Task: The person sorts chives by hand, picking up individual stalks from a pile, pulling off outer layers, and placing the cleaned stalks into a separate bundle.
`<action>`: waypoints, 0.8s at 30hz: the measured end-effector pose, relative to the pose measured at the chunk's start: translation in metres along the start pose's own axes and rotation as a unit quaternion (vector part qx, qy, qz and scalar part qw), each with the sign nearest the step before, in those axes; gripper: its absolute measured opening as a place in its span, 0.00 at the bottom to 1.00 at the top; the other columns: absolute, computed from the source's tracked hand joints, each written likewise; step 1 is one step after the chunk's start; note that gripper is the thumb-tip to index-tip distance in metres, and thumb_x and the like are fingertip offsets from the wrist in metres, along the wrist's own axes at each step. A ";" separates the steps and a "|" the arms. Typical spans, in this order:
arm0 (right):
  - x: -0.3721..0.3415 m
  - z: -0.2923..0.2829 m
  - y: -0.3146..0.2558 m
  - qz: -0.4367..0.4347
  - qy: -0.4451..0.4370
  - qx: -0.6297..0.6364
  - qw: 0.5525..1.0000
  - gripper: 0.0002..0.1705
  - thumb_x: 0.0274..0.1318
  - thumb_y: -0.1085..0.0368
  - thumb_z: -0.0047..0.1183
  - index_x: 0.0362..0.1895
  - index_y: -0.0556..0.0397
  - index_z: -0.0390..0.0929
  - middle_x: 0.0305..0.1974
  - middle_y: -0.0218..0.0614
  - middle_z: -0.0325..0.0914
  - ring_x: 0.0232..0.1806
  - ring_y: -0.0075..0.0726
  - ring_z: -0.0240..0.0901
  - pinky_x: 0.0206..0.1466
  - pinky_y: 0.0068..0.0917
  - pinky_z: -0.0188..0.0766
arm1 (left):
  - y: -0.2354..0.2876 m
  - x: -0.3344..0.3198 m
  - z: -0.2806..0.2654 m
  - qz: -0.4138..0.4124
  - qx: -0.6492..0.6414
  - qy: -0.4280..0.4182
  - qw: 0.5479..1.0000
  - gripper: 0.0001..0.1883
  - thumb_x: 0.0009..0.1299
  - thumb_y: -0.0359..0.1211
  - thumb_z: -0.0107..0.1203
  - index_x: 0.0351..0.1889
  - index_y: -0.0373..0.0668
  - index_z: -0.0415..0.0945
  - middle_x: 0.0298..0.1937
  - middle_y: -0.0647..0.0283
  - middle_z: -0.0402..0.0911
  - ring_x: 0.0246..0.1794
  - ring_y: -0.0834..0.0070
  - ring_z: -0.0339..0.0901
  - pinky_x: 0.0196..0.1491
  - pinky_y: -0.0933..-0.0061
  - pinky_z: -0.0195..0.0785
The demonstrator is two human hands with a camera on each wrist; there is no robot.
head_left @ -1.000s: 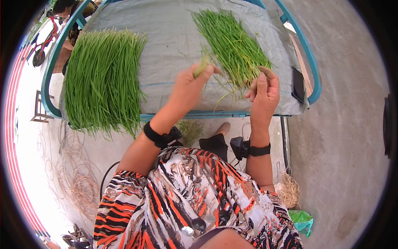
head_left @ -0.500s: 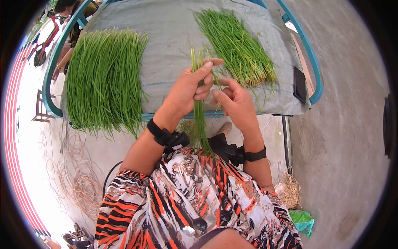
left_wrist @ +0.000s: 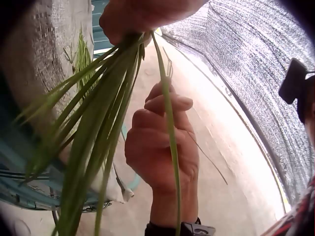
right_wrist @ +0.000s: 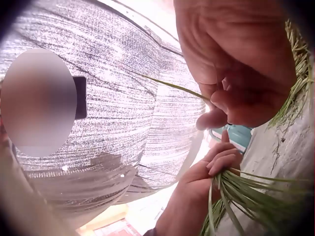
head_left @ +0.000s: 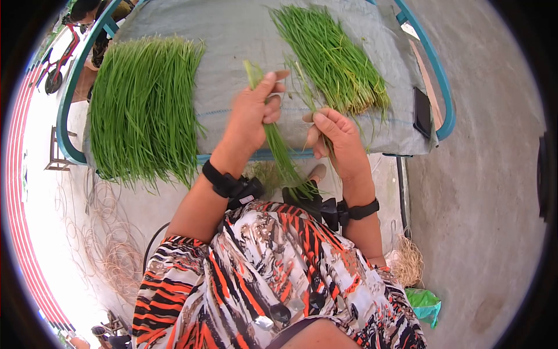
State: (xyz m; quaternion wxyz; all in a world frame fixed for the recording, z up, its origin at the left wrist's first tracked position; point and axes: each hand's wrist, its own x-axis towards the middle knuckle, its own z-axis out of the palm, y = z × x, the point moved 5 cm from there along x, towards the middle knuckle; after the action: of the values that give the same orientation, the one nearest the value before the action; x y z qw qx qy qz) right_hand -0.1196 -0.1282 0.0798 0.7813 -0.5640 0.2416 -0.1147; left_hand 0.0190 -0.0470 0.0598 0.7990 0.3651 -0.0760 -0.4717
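The left hand [head_left: 254, 111] grips a small bunch of long green stalks [head_left: 279, 152]; the pale ends stick up above the thumb and the leaves hang toward the lap. To its right, the right hand [head_left: 340, 138] pinches a few thin stalks [head_left: 304, 86] between thumb and fingers. In the left wrist view the bunch [left_wrist: 93, 142] fans downward from the left hand [left_wrist: 147, 17], with the right hand [left_wrist: 165, 142] beyond it. One thin blade [right_wrist: 172, 85] pokes out of the right hand [right_wrist: 236, 59] in the right wrist view.
A wide, neat row of green stalks [head_left: 142, 110] lies on the left of the cloth-covered table [head_left: 229, 35]. A looser pile [head_left: 334, 61] lies at the right, near a black phone [head_left: 422, 112]. Blue rails [head_left: 440, 87] frame the table. Another person is at the upper left.
From over the table, the left hand drew the bunch back and raised it, then moved slightly left. The right hand left the loose pile's edge and now pinches thin stalks.
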 end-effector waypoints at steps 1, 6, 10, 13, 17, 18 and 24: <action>0.001 0.000 0.002 0.009 -0.011 0.032 0.999 0.14 0.64 0.59 0.48 0.41 0.57 0.77 0.23 0.29 0.77 0.14 0.16 0.62 0.18 0.15 0.61 | -0.002 -0.003 0.007 -0.019 0.027 -0.009 0.999 0.20 0.76 0.40 0.45 0.57 0.33 0.68 0.33 0.69 0.73 0.17 0.91 0.53 0.16 0.88 0.47; 0.004 0.002 0.009 0.058 -0.012 0.073 0.996 0.14 0.64 0.59 0.47 0.41 0.57 0.77 0.22 0.31 0.77 0.13 0.18 0.62 0.17 0.17 0.62 | -0.005 -0.007 0.024 -0.003 0.063 -0.083 0.995 0.19 0.76 0.40 0.45 0.56 0.34 0.69 0.37 0.65 0.77 0.17 0.90 0.54 0.17 0.88 0.49; 0.003 0.004 0.013 0.077 -0.029 0.072 0.994 0.14 0.65 0.58 0.47 0.38 0.55 0.76 0.22 0.32 0.77 0.14 0.18 0.62 0.17 0.17 0.62 | -0.007 0.004 0.012 0.021 0.035 -0.073 0.996 0.15 0.76 0.38 0.45 0.49 0.35 0.71 0.35 0.65 0.76 0.19 0.89 0.57 0.17 0.89 0.50; 0.001 0.005 0.012 0.053 -0.049 0.038 0.997 0.14 0.65 0.56 0.46 0.36 0.54 0.75 0.22 0.33 0.77 0.14 0.18 0.62 0.18 0.16 0.62 | -0.006 0.011 -0.002 0.033 -0.038 -0.032 0.998 0.12 0.76 0.37 0.44 0.46 0.36 0.69 0.34 0.66 0.75 0.22 0.87 0.60 0.17 0.88 0.52; -0.011 -0.008 0.022 0.080 -0.056 -0.015 0.995 0.15 0.66 0.56 0.45 0.35 0.54 0.74 0.22 0.32 0.77 0.15 0.17 0.62 0.19 0.15 0.61 | 0.000 0.023 -0.030 0.059 -0.112 0.003 0.992 0.13 0.76 0.36 0.44 0.49 0.36 0.67 0.34 0.67 0.74 0.24 0.86 0.62 0.18 0.88 0.54; -0.015 -0.013 0.026 0.087 -0.056 -0.024 0.994 0.15 0.67 0.56 0.44 0.36 0.54 0.73 0.22 0.32 0.77 0.15 0.17 0.62 0.19 0.15 0.61 | 0.002 0.027 -0.037 0.064 -0.124 0.002 0.990 0.13 0.76 0.36 0.44 0.50 0.36 0.67 0.34 0.67 0.75 0.25 0.86 0.63 0.18 0.88 0.55; -0.029 -0.025 0.033 0.078 -0.013 -0.072 0.994 0.15 0.67 0.56 0.43 0.35 0.53 0.73 0.20 0.30 0.76 0.15 0.17 0.63 0.19 0.14 0.59 | 0.009 0.033 -0.062 0.097 -0.102 0.076 0.987 0.12 0.76 0.36 0.44 0.48 0.37 0.68 0.35 0.66 0.76 0.30 0.82 0.69 0.24 0.84 0.62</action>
State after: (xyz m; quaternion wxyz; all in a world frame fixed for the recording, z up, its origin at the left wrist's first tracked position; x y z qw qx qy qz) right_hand -0.1597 -0.1246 0.0499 0.7482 -0.5996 0.2826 -0.0285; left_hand 0.0718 -0.0394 0.0134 0.8776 0.3077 -0.0014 -0.3677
